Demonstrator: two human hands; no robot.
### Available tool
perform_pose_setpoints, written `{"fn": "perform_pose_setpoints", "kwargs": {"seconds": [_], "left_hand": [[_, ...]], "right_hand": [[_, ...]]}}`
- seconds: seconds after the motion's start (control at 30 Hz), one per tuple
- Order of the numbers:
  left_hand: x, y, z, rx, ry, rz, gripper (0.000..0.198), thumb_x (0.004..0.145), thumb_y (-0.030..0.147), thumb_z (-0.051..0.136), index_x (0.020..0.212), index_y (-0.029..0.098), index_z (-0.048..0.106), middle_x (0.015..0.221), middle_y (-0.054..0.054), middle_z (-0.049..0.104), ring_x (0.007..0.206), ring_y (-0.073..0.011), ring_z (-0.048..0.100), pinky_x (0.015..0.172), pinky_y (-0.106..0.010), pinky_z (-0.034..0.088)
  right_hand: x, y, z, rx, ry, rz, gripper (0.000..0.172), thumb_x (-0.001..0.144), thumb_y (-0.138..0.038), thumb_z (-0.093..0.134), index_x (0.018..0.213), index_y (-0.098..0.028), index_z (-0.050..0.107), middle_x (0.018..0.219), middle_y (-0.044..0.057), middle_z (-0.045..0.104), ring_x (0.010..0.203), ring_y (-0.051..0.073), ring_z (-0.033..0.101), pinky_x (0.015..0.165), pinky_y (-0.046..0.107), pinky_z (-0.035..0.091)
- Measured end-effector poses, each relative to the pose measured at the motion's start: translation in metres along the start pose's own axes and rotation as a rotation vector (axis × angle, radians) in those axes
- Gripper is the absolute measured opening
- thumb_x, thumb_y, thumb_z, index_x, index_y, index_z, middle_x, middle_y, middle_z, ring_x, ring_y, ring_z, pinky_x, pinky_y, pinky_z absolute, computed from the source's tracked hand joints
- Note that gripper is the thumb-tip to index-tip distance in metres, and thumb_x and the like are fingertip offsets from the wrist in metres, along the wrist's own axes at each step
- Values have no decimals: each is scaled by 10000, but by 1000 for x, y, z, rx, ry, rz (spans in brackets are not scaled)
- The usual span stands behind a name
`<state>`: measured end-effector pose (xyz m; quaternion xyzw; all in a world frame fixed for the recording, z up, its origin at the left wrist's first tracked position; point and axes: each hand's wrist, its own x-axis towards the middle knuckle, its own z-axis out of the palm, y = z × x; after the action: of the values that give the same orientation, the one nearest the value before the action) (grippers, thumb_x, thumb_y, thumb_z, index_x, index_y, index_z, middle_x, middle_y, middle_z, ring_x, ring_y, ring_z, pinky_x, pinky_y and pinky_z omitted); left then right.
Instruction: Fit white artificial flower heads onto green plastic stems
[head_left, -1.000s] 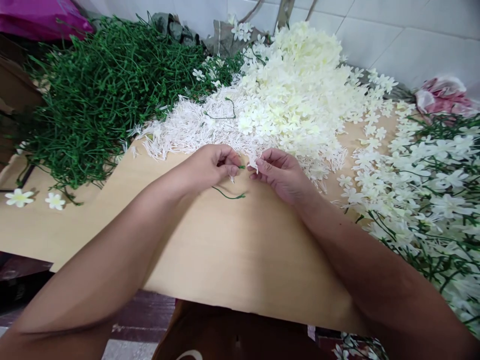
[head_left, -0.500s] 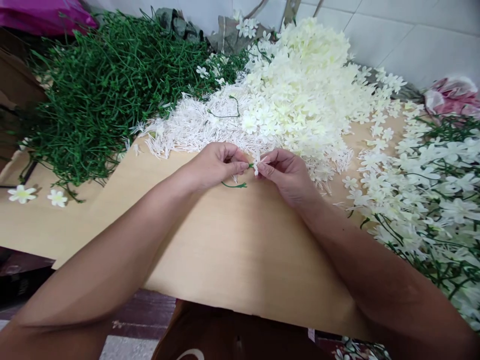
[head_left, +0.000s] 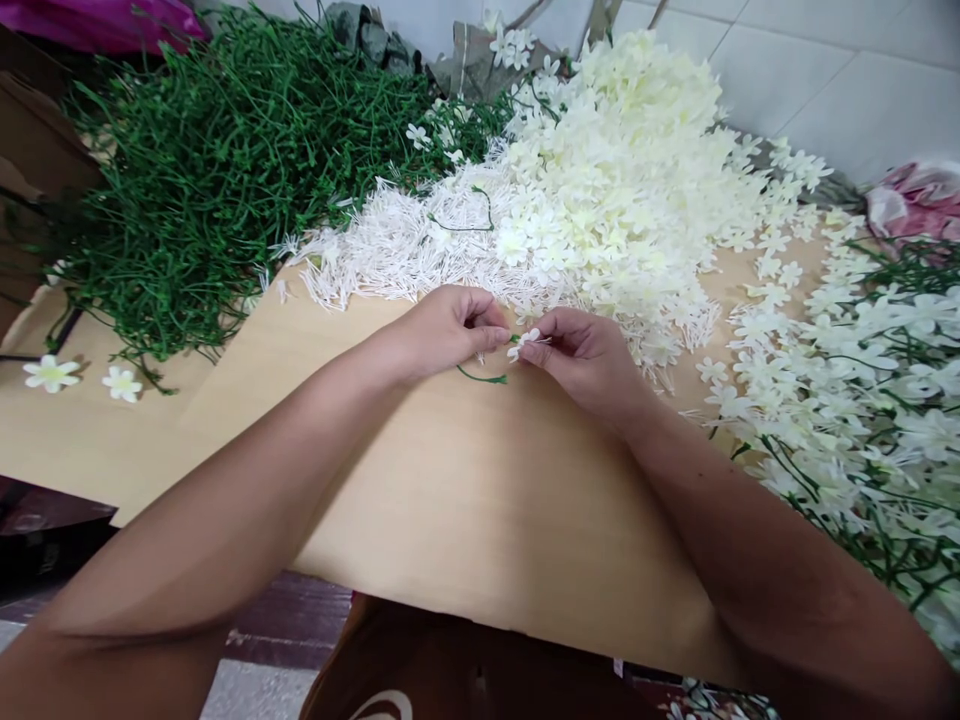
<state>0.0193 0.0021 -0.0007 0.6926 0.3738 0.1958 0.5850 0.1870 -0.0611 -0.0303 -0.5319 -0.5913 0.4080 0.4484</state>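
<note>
Near the middle of the board, my left hand (head_left: pixel 469 325) pinches a thin green plastic stem (head_left: pixel 484 377), whose loose end curves out below the fingers. At its fingertips the stem's green tip meets a small white artificial flower (head_left: pixel 527 343). My right hand (head_left: pixel 581 350) has thumb and forefinger closed on this flower; its petals show between the two hands. Part of the flower is hidden by the right fingertips. Just beyond both hands lies a heap of white stamen pieces (head_left: pixel 405 245), with one loose green stem (head_left: pixel 465 227) on top.
Green stems (head_left: pixel 247 150) are piled at the back left, pale flower heads (head_left: pixel 622 170) at the back centre. Assembled flowers with stems (head_left: pixel 885 400) spread along the right. Two single flowers (head_left: pixel 51 374) lie at the left on the brown board (head_left: pixel 420 500). A tiled wall (head_left: pixel 847 80) stands behind.
The white flower has tilted from upright to sideways, its petals now against the right fingertips. Both hands stay close together; the whole view has shifted slightly.
</note>
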Motion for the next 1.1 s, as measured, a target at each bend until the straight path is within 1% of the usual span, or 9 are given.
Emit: {"fn": "perform_pose_setpoints", "kwargs": {"seconds": [0.13, 0.23, 0.43, 0.57, 0.7, 0.8, 1.0, 1.1], "left_hand": [[-1, 4, 0, 38, 5, 1, 97, 713, 69, 593, 630, 113, 568, 519, 54, 490, 504, -45, 426, 545, -198, 363], [-1, 3, 1, 54, 1, 8, 82, 709, 75, 596, 641, 115, 573, 516, 54, 492, 502, -49, 433, 543, -201, 368], [1, -3, 0, 196, 10, 56, 66, 694, 75, 585, 642, 116, 588, 535, 45, 517, 499, -53, 429, 526, -205, 345], [-1, -3, -1, 331, 17, 100, 71, 697, 93, 568, 683, 118, 634, 554, 36, 546, 502, -60, 434, 517, -212, 330], [-3, 0, -1, 419, 12, 127, 91, 680, 92, 559, 679, 126, 643, 554, 34, 564, 503, -63, 446, 515, -210, 326], [-2, 0, 2, 403, 5, 113, 75, 666, 91, 558, 655, 130, 621, 530, 42, 538, 497, -61, 439, 507, -204, 323], [0, -5, 8, 217, -12, 42, 87, 647, 55, 562, 629, 140, 572, 525, 45, 507, 471, -58, 416, 495, -215, 330], [0, -4, 11, 187, -3, -4, 112, 639, 38, 560, 605, 145, 552, 505, 52, 483, 458, -58, 399, 483, -220, 311]], "right_hand": [[1, -6, -4, 9, -33, 70, 370, 591, -420, 806, 591, -160, 542, 538, -37, 479, 503, 57, 374, 470, 223, 276], [0, -8, -4, 20, -26, 103, 388, 580, -426, 812, 579, -163, 527, 512, -45, 453, 486, 53, 360, 453, 219, 256], [-2, -12, 0, -30, -35, 67, 346, 606, -374, 806, 572, -154, 540, 505, -52, 446, 469, 41, 344, 438, 219, 234], [1, -15, -3, -9, -95, 142, 372, 584, -413, 809, 573, -151, 544, 482, -60, 420, 455, 41, 327, 435, 227, 225], [4, -13, -8, 16, -179, 169, 383, 574, -438, 809, 587, -146, 562, 523, -38, 477, 497, 58, 373, 469, 238, 258], [4, -10, -9, 28, -189, 169, 383, 577, -441, 807, 580, -152, 554, 516, -39, 465, 503, 64, 372, 480, 246, 257], [1, -7, -7, 1, -138, 144, 355, 587, -425, 799, 586, -163, 560, 552, -25, 508, 525, 73, 394, 491, 247, 274], [1, -8, -7, -26, -142, 133, 337, 608, -398, 783, 574, -163, 544, 529, -35, 478, 518, 67, 377, 478, 239, 258]]}}
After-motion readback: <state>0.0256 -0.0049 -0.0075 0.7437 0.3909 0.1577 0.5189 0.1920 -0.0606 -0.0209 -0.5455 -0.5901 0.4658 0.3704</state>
